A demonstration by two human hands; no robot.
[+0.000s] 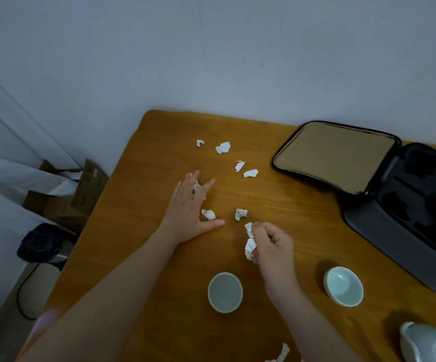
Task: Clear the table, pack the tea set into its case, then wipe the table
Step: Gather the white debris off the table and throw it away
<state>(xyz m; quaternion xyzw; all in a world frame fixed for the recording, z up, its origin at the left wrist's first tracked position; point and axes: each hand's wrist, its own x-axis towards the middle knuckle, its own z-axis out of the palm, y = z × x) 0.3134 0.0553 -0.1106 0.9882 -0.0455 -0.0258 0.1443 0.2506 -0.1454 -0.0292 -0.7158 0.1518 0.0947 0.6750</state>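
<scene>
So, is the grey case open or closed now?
Open. The case has its lid folded back on the table, showing its tan lining.

Bare table separates paper scraps from the case; cups block nearer ground.

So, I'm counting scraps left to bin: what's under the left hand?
One crumpled paper scrap peeks out between the spread fingers of the left hand. Anything beneath the palm is covered, so more could be hidden.
</scene>
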